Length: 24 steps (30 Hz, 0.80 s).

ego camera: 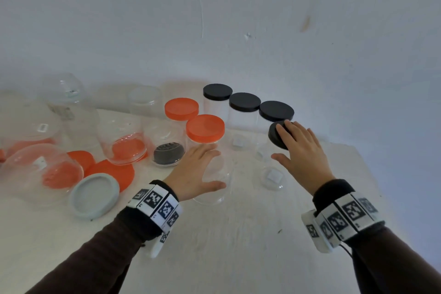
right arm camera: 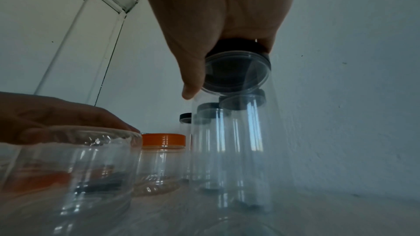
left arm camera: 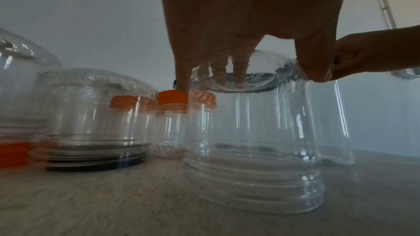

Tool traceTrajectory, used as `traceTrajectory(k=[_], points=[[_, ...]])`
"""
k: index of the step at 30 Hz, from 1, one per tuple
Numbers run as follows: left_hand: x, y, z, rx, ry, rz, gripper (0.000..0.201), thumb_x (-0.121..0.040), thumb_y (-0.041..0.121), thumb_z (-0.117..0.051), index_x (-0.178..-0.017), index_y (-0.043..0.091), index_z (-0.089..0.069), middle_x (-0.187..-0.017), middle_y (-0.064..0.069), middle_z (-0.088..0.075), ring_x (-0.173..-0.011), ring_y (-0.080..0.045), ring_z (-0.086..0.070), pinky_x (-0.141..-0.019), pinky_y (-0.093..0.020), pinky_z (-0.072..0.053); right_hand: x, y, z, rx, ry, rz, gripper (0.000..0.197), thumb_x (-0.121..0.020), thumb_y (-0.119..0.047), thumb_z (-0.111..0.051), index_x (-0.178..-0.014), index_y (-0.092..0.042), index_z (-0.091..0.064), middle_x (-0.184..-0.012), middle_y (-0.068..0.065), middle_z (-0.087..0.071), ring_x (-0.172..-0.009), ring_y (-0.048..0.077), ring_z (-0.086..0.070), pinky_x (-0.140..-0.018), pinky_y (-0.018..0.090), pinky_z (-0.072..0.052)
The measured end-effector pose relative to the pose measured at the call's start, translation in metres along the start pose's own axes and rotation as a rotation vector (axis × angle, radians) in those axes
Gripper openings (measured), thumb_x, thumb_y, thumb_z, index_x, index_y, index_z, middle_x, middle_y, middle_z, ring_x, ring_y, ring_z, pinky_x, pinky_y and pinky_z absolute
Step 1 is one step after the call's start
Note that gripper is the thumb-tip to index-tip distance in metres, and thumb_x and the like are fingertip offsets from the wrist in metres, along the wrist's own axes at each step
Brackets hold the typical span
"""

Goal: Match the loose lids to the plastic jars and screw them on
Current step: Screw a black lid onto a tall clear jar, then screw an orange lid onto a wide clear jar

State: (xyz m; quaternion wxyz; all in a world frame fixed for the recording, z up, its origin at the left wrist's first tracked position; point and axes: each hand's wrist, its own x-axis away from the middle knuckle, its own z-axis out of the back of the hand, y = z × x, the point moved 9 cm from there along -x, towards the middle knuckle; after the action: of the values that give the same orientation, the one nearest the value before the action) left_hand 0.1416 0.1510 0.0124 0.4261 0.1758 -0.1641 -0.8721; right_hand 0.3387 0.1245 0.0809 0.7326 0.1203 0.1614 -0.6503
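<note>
Lidding in progress, white table (ego camera: 238, 246).
Right hand (ego camera: 300, 150) grasps round black plastic lid (ego camera: 275, 137) on tall clear plastic jar (right arm camera: 238, 150); left hand (ego camera: 198, 169), at 9 o'clock, grips inverted clear wide-mouthed plastic jar (left arm camera: 254, 141).

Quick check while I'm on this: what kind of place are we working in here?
Probably an ordinary room set up for recording, not a kitchen or shop: a bare white table against a plain scuffed wall, holding only clear plastic jars and loose lids.
</note>
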Motion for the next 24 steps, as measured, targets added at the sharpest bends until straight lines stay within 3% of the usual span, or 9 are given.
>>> traceTrajectory(k=[3, 5, 8, 11, 14, 15, 17, 20, 24], points=[[0.001, 0.003, -0.002, -0.013, 0.002, 0.009, 0.105, -0.058, 0.086, -0.037, -0.139, 0.019, -0.033, -0.150, 0.002, -0.022, -0.137, -0.014, -0.017, -0.113, -0.035, -0.018, -0.003, 0.002, 0.001, 0.000, 0.006, 0.004, 0.066, -0.076, -0.023, -0.075, -0.132, -0.001, -0.048, -0.137, 0.022, -0.046, -0.129, 0.040, -0.041, -0.108, 0.048, -0.024], [0.001, 0.005, -0.003, 0.010, -0.001, 0.008, 0.110, -0.056, 0.091, -0.030, -0.140, 0.020, -0.033, -0.150, 0.002, -0.022, -0.137, -0.014, -0.017, -0.113, -0.036, -0.019, -0.005, 0.003, 0.000, 0.005, -0.030, 0.005, 0.067, -0.082, -0.028, -0.069, -0.138, -0.005, -0.041, -0.145, 0.018, -0.037, -0.135, 0.036, -0.032, -0.113, 0.045, -0.017], [0.007, 0.001, 0.000, 0.147, 0.022, 0.050, 0.110, -0.056, 0.091, -0.033, -0.141, 0.022, -0.029, -0.150, 0.006, -0.020, -0.134, -0.006, -0.017, -0.112, -0.030, -0.019, -0.006, 0.001, -0.002, 0.014, -0.104, -0.009, 0.074, -0.086, -0.038, -0.061, -0.144, -0.008, -0.028, -0.152, 0.014, -0.022, -0.141, 0.031, -0.020, -0.115, 0.046, -0.008], [0.022, -0.012, 0.017, 0.224, 0.109, 0.096, 0.106, -0.060, 0.090, -0.032, -0.141, 0.022, -0.030, -0.146, 0.007, -0.024, -0.130, -0.001, -0.017, -0.108, -0.024, -0.017, -0.001, -0.019, 0.018, -0.120, 0.073, 0.075, 0.068, -0.082, -0.036, -0.067, -0.135, -0.004, -0.038, -0.143, 0.019, -0.036, -0.132, 0.037, -0.033, -0.110, 0.056, -0.024], [0.051, -0.035, 0.044, 0.163, 0.248, 0.154, 0.100, -0.064, 0.084, -0.037, -0.138, 0.016, -0.037, -0.137, 0.008, -0.031, -0.126, 0.000, -0.023, -0.104, -0.011, -0.014, 0.007, -0.056, 0.033, -0.270, 0.204, 0.260, 0.052, -0.085, -0.038, -0.058, -0.124, -0.007, -0.043, -0.133, 0.015, -0.046, -0.122, 0.031, -0.042, -0.102, 0.045, -0.038], [0.062, -0.044, 0.054, 0.131, 0.289, 0.187, 0.095, -0.066, 0.078, -0.040, -0.137, 0.015, -0.039, -0.136, 0.007, -0.034, -0.124, -0.001, -0.025, -0.101, -0.008, -0.014, 0.008, -0.069, 0.029, -0.319, 0.171, 0.296, 0.049, -0.086, -0.040, -0.053, -0.123, -0.008, -0.045, -0.130, 0.013, -0.047, -0.119, 0.027, -0.043, -0.099, 0.039, -0.039], [0.084, -0.063, 0.071, 0.047, 0.341, 0.259, 0.083, -0.071, 0.066, -0.045, -0.135, 0.013, -0.041, -0.138, 0.000, -0.039, -0.126, -0.010, -0.031, -0.103, -0.017, -0.019, 0.006, -0.091, 0.012, -0.401, 0.050, 0.333, 0.047, -0.086, -0.040, -0.053, -0.122, -0.009, -0.049, -0.128, 0.008, -0.048, -0.117, 0.023, -0.045, -0.094, 0.033, -0.042], [0.112, -0.089, 0.087, -0.082, 0.319, 0.392, 0.070, -0.082, 0.048, -0.061, -0.137, 0.011, -0.039, -0.142, -0.007, -0.039, -0.132, -0.022, -0.030, -0.108, -0.031, -0.022, 0.005, -0.123, -0.015, -0.378, -0.080, 0.381, 0.051, -0.085, -0.046, -0.049, -0.123, -0.011, -0.051, -0.131, 0.009, -0.047, -0.119, 0.026, -0.045, -0.095, 0.038, -0.044], [0.139, -0.130, 0.084, -0.170, 0.106, 0.532, 0.084, -0.075, 0.058, -0.061, -0.141, 0.015, -0.032, -0.148, -0.004, -0.030, -0.135, -0.022, -0.025, -0.110, -0.034, -0.019, -0.001, -0.147, -0.052, -0.243, -0.306, 0.336, 0.078, -0.078, -0.066, -0.030, -0.141, -0.019, -0.032, -0.151, 0.006, -0.021, -0.138, 0.029, -0.020, -0.113, 0.044, -0.021]])
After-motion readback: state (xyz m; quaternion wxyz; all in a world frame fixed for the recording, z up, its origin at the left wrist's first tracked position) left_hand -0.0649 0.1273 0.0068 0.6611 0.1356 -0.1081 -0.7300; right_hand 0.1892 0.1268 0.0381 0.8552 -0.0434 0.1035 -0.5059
